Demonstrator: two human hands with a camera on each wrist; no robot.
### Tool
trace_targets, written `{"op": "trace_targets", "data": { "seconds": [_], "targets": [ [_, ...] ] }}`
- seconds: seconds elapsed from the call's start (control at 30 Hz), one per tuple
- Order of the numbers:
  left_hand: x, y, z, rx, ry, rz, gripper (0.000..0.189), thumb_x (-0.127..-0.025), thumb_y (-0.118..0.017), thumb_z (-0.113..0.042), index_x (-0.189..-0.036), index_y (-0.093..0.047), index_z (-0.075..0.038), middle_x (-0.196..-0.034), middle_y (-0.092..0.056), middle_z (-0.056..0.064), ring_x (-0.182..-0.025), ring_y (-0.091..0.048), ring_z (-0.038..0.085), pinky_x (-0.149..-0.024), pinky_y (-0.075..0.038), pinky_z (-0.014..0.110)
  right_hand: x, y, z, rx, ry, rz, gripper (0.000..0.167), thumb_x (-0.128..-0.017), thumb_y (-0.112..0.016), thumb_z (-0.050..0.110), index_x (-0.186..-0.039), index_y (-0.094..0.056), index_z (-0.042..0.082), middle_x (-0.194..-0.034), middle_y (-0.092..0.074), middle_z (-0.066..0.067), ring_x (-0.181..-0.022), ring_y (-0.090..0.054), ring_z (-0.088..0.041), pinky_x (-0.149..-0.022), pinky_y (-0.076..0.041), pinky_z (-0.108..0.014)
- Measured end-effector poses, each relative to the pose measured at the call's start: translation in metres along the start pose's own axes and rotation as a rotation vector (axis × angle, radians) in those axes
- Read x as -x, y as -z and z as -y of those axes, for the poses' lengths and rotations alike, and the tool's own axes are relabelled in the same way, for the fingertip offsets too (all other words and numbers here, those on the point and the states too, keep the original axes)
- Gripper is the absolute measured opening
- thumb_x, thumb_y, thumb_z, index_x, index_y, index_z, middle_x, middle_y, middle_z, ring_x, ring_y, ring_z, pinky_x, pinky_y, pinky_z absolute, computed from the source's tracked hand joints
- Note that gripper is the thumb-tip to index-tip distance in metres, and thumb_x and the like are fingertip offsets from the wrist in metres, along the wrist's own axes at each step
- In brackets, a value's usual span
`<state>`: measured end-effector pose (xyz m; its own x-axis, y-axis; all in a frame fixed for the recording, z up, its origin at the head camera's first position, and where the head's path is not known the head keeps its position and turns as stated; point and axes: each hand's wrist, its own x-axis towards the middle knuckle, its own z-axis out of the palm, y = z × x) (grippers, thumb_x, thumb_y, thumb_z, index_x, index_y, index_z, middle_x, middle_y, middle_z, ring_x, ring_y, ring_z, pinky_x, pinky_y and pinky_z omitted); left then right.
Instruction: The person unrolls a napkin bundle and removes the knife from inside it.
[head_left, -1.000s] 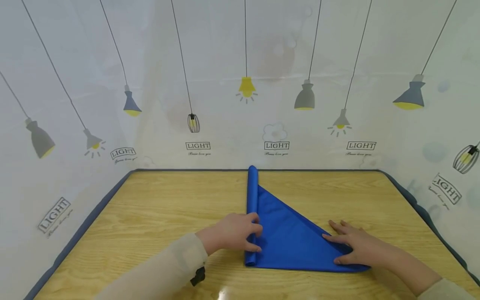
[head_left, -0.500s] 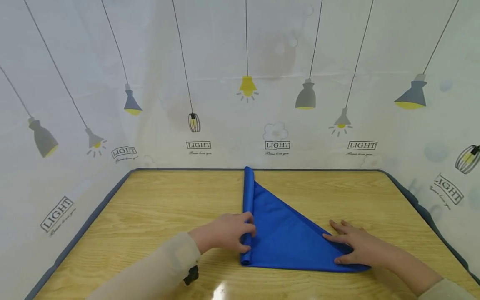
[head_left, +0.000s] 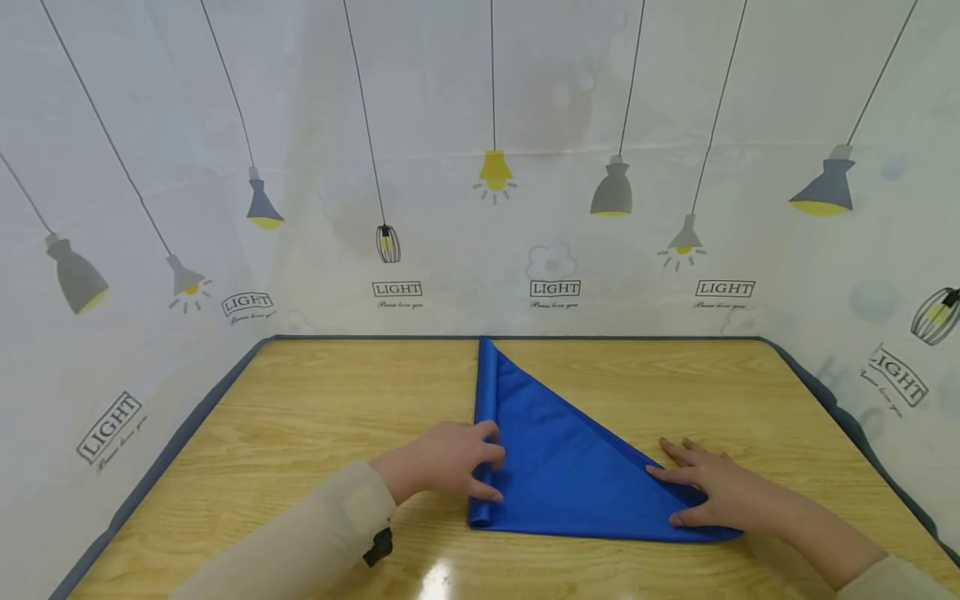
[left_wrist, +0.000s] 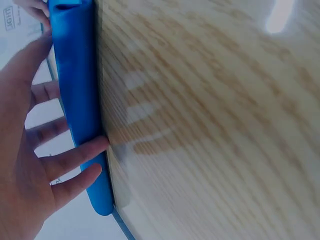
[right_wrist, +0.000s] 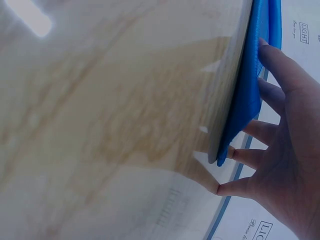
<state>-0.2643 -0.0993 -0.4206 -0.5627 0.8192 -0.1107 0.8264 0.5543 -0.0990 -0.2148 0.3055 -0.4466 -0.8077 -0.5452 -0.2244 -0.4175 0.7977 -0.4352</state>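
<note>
A blue cloth point(head_left: 570, 467) lies on the table, its flat part a triangle with a folded slanting edge. Along its left side the cloth is wound into a long narrow roll point(head_left: 487, 387). My left hand point(head_left: 442, 458) grips this roll with spread, bent fingers; the left wrist view shows fingers point(left_wrist: 75, 157) lying across the blue tube. At the cloth's pointed right end rests my right hand point(head_left: 723, 492), its fingers spread and nearly straight. In the right wrist view, some fingertips touch the cloth point(right_wrist: 245, 95) and others reach past its edge onto the table.
The wood-grain table point(head_left: 337, 392) has a glossy top that reflects light. White sheeting point(head_left: 442, 83) printed with hanging lamps stands along its back and sides, with a dark border point(head_left: 187, 425) at the table's edge.
My left hand and the roll have moved a little left, and the flat part of the cloth has grown wider as the roll unwinds. The right hand has stayed in place.
</note>
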Motion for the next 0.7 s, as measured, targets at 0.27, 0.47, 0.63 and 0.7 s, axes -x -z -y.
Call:
{"op": "trace_targets", "data": {
  "seconds": [0.27,0.47,0.63,0.7],
  "targets": [
    [0.003,-0.003,0.003,0.026,0.042,0.003,0.040,-0.081,-0.072,-0.057,-0.103,-0.057,-0.026,-0.112,-0.047,-0.003,-0.069,-0.046,0.006,-0.062,-0.043,0.023,-0.001,0.000,-0.001,0.000,-0.002,-0.002,0.075,-0.082,-0.070,0.056,-0.141,-0.053,0.014,-0.154,-0.024,-0.028,-0.136,-0.011,-0.058,-0.094,-0.014,-0.079],
    [0.006,-0.004,0.007,0.016,0.012,0.024,0.035,-0.085,-0.070,-0.049,-0.112,-0.064,-0.028,-0.128,-0.050,0.000,-0.086,-0.055,0.008,-0.075,-0.049,0.027,-0.001,0.001,0.000,-0.004,-0.002,-0.003,0.074,-0.082,-0.070,0.055,-0.141,-0.053,0.013,-0.153,-0.024,-0.028,-0.136,-0.011,-0.058,-0.093,-0.013,-0.079],
    [0.010,-0.008,0.012,0.000,-0.021,0.014,0.026,-0.086,-0.067,-0.043,-0.108,-0.068,-0.028,-0.126,-0.054,-0.001,-0.094,-0.057,0.009,-0.076,-0.049,0.027,-0.001,0.000,0.001,-0.004,-0.006,-0.002,0.074,-0.082,-0.071,0.054,-0.142,-0.053,0.013,-0.153,-0.024,-0.028,-0.136,-0.011,-0.058,-0.093,-0.013,-0.080],
    [0.012,-0.009,0.014,0.000,-0.025,0.001,0.024,-0.086,-0.066,-0.043,-0.105,-0.068,-0.028,-0.124,-0.055,-0.001,-0.095,-0.056,0.010,-0.077,-0.049,0.027,-0.001,0.000,0.001,-0.003,-0.003,-0.004,0.074,-0.082,-0.070,0.054,-0.141,-0.053,0.013,-0.153,-0.024,-0.028,-0.136,-0.011,-0.058,-0.093,-0.014,-0.080]
  ]
}}
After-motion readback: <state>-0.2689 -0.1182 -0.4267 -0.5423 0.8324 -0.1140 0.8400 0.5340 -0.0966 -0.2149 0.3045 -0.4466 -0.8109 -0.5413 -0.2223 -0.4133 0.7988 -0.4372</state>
